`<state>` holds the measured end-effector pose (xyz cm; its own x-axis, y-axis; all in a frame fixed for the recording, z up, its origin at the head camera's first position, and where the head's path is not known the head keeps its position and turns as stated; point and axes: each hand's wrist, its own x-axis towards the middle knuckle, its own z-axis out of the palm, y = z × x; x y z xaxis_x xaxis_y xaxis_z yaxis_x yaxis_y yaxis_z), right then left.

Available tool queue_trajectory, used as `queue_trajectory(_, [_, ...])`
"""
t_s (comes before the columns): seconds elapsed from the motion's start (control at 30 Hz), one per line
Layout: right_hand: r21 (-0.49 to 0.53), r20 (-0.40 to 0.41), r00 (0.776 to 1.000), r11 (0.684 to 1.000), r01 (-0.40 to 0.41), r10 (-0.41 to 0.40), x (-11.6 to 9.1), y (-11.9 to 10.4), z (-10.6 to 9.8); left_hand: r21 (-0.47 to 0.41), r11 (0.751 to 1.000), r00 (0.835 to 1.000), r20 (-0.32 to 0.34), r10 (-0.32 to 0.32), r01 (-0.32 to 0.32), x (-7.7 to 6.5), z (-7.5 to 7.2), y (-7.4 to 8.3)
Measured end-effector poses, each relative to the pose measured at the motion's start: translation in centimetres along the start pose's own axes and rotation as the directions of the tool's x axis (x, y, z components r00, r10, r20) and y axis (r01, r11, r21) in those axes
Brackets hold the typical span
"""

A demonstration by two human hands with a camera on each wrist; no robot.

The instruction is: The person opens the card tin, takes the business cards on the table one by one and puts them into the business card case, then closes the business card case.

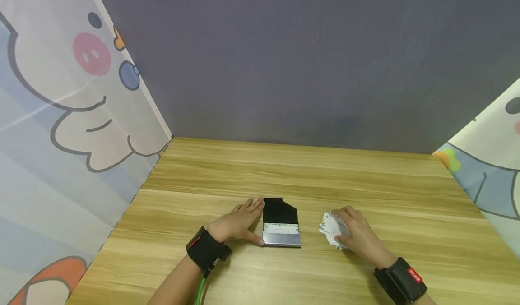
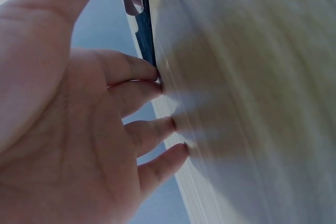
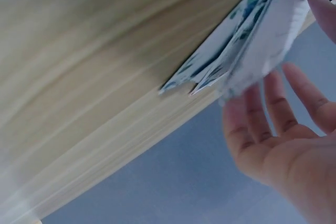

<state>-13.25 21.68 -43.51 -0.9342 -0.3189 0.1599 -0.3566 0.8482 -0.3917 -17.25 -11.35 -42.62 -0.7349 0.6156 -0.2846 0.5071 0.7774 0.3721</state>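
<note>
An opened card case (image 1: 281,240), with a black inside and a silver front, lies on the table. A white card (image 1: 273,228) with a leaf print shows in its pocket. My left hand (image 1: 239,223) lies along the case's left side, fingers spread and fairly straight, fingertips and thumb at its edge. To the right, my right hand (image 1: 357,233) holds a small fanned stack of white leaf-printed cards (image 1: 333,228) by its edges, between thumb and fingers. In the right wrist view the cards (image 3: 257,51) stand at a slant over the tabletop, their corners spread apart.
The wood-grain table (image 1: 227,169) ends at a dark grey panel (image 1: 284,61) behind. Cartoon-printed curtains (image 1: 61,183) hang along both sides. Each wrist wears a black strap, and a green cable (image 1: 200,291) runs from the left one.
</note>
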Motion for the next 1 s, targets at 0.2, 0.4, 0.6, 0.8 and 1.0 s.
queue_trajectory(0.2, [0.024, 0.003, 1.0, 0.999, 0.021, -0.021, 0.23, 0.07, 0.12, -0.008, 1.0, 1.0, -0.001, 0.001, -0.001, -0.05, -0.07, 0.07])
queue_trajectory(0.4, [0.025, 0.006, 0.999, 0.999, 0.039, -0.039, 0.38, 0.15, 0.08, -0.012, 1.0, 1.0, -0.003, -0.003, 0.003, -0.01, -0.03, 0.08])
queue_trajectory(0.6, [0.061, 0.025, 0.999, 0.998, 0.034, -0.036, 0.43, 0.02, -0.3, -0.014, 1.0, 1.0, -0.005, -0.004, 0.004, -0.03, -0.09, 0.12])
queue_trajectory(0.8, [0.087, 0.016, 0.994, 0.991, 0.103, -0.104, 0.48, -0.02, -0.49, -0.014, 1.0, 1.0, -0.004, 0.0, 0.0, -0.01, 0.0, 0.04])
queue_trajectory(1.0, [0.099, 0.0, 0.991, 0.986, 0.131, -0.132, 0.79, -0.21, -0.68, -0.014, 1.0, 1.0, 0.0, -0.002, 0.002, -0.05, 0.06, -0.02])
